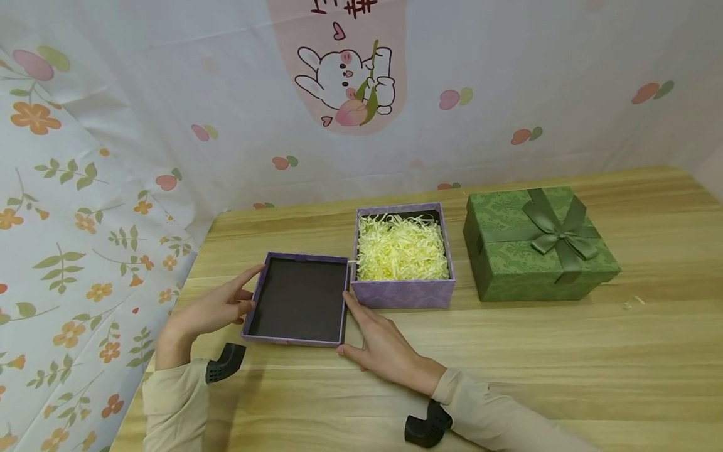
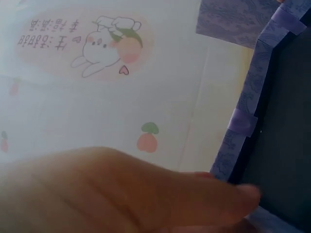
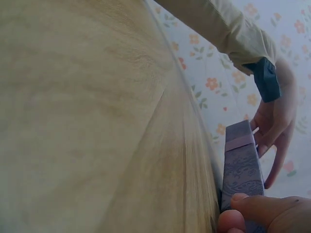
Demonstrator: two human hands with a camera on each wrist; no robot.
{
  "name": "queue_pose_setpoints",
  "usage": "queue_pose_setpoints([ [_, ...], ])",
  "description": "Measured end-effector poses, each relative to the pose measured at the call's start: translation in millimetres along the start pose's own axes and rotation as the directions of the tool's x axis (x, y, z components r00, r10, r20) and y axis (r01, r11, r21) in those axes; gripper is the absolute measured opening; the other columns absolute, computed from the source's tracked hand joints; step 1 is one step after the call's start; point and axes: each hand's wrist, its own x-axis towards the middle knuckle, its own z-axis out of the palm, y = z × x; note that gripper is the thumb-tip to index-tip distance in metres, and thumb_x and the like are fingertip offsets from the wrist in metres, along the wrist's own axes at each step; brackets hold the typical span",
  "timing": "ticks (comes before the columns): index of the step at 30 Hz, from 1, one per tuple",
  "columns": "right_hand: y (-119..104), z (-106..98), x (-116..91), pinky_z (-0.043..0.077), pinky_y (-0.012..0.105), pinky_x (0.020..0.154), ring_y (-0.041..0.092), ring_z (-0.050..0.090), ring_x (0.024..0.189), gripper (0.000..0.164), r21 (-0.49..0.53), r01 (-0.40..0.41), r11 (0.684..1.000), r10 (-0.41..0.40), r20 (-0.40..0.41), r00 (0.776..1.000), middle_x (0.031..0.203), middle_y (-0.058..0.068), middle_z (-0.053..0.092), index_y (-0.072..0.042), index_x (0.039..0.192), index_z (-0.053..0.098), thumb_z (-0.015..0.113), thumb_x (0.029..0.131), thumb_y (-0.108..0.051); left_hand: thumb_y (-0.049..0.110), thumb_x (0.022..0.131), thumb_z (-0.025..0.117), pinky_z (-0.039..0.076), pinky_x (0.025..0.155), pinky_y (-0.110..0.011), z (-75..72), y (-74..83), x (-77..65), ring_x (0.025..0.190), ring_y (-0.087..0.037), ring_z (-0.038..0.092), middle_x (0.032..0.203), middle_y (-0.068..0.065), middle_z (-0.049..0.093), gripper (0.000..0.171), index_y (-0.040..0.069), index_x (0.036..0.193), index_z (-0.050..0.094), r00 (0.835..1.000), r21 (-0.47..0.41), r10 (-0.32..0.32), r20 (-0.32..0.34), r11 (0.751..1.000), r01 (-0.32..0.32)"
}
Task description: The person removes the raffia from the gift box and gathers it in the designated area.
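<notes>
Lid (image 1: 299, 301), open side up, is near the left edge of the surface (image 1: 565, 358), beside purple box (image 1: 403, 294). Left hand (image 1: 211, 309), fingers loosely spread, touches lid's left side; right hand (image 1: 390, 348), thumb and fingers apart, its right.

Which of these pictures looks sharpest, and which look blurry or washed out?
Head view: sharpest, the lid crisply edged; left wrist view: the cloth pale and hazy, the left hand soft and shadowed; right wrist view: the table blurred.
</notes>
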Motion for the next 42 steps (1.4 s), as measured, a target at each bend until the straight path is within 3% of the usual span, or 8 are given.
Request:
queue_pose_setpoints([
  [7, 0.6, -1.9, -0.4, 0.041, 0.041, 0.095, 0.002, 0.050, 0.054, 0.084, 0.020, -0.002, 1.000, 0.002, 0.022, 1.000, 0.131, 0.021, 0.048, -0.005, 0.148, 0.019, 0.070, 0.085, -0.024, 0.021, 0.099, 0.047, 0.052, 0.079, -0.042, 1.2, -2.9, 2.2, 0.113, -0.040, 0.050, 0.130, -0.034, 0.042, 0.062, 0.002, 0.148, 0.015, 0.996, -0.044, -0.077, 0.036, 0.996, 0.079],
  [10, -7.1, -10.1, -0.8, 0.039, 0.041, 0.098, 0.013, 0.063, 0.085, 0.082, -0.021, -0.014, 1.000, 0.016, 0.080, 0.997, 0.138, 0.021, 0.040, -0.003, 0.149, 0.016, 0.067, 0.087, -0.024, 0.031, 0.099, 0.047, 0.051, 0.081, -0.043, -0.2, -4.7, 1.9, 0.116, -0.041, 0.047, 0.133, -0.033, 0.040, 0.067, 0.005, 0.149, 0.011, 0.996, -0.049, -0.087, 0.015, 0.995, 0.087],
  [13, -26.0, -34.4, -4.6, 0.041, 0.039, 0.097, 0.024, 0.052, 0.115, 0.078, -0.128, 0.011, 0.992, 0.016, 0.208, 0.978, 0.143, 0.018, 0.036, -0.002, 0.148, 0.019, 0.063, 0.089, -0.028, 0.035, 0.099, 0.046, 0.050, 0.082, -0.045, -1.4, -6.8, 2.2, 0.117, -0.041, 0.046, 0.137, -0.033, 0.034, 0.072, 0.010, 0.151, 0.002, 0.996, -0.074, -0.087, -0.007, 0.994, 0.086],
  [17, -50.9, -83.3, -10.1, 0.049, 0.027, 0.080, 0.008, 0.062, 0.090, 0.064, -0.096, 0.095, 0.991, -0.054, 0.363, 0.930, 0.114, 0.007, 0.062, -0.004, 0.143, 0.034, 0.059, 0.092, -0.033, 0.036, 0.099, 0.044, 0.048, 0.085, -0.047, -1.9, -8.7, 3.0, 0.116, -0.039, 0.048, 0.142, -0.032, 0.027, 0.077, 0.013, 0.149, -0.010, 0.995, -0.086, -0.096, -0.031, 0.992, 0.093],
  [20, -53.6, -117.6, -10.3, 0.050, 0.025, 0.073, 0.000, 0.060, 0.076, 0.055, -0.012, 0.131, 0.991, -0.121, 0.310, 0.943, 0.104, 0.003, 0.066, -0.004, 0.139, 0.043, 0.057, 0.094, -0.032, 0.037, 0.099, 0.043, 0.047, 0.087, -0.047, -1.8, -8.4, 3.6, 0.117, -0.039, 0.047, 0.144, -0.031, 0.025, 0.079, 0.013, 0.148, -0.014, 0.995, -0.073, -0.095, -0.035, 0.993, 0.093],
  [24, -41.4, -151.1, -7.6, 0.050, 0.035, 0.080, 0.012, 0.061, 0.098, 0.051, -0.046, 0.110, 0.993, -0.104, 0.122, 0.987, 0.124, 0.007, 0.058, -0.005, 0.136, 0.046, 0.058, 0.094, -0.030, 0.038, 0.099, 0.043, 0.045, 0.089, -0.048, -1.7, -7.5, 4.2, 0.118, -0.040, 0.047, 0.145, -0.029, 0.024, 0.079, 0.013, 0.148, -0.015, 0.996, -0.059, -0.083, -0.038, 0.995, 0.081],
  [28, -25.2, -166.1, -2.7, 0.042, 0.047, 0.091, 0.028, 0.048, 0.120, 0.052, -0.132, 0.047, 0.990, -0.044, 0.022, 0.999, 0.133, 0.013, 0.050, -0.003, 0.136, 0.045, 0.057, 0.094, -0.030, 0.038, 0.099, 0.043, 0.045, 0.090, -0.048, -1.6, -8.0, 4.5, 0.120, -0.040, 0.045, 0.145, -0.029, 0.025, 0.079, 0.012, 0.148, -0.013, 0.995, -0.052, -0.089, -0.041, 0.995, 0.087],
  [42, 9.8, -156.2, 7.0, 0.024, 0.053, 0.105, 0.039, 0.018, 0.136, 0.067, -0.269, -0.096, 0.958, 0.115, 0.053, 0.992, 0.148, 0.025, 0.020, 0.003, 0.143, 0.029, 0.058, 0.093, -0.030, 0.038, 0.099, 0.043, 0.042, 0.092, -0.050, -0.3, -6.1, 3.2, 0.119, -0.041, 0.045, 0.141, -0.032, 0.029, 0.075, 0.010, 0.150, -0.004, 0.996, -0.024, -0.086, -0.036, 0.996, 0.085],
])
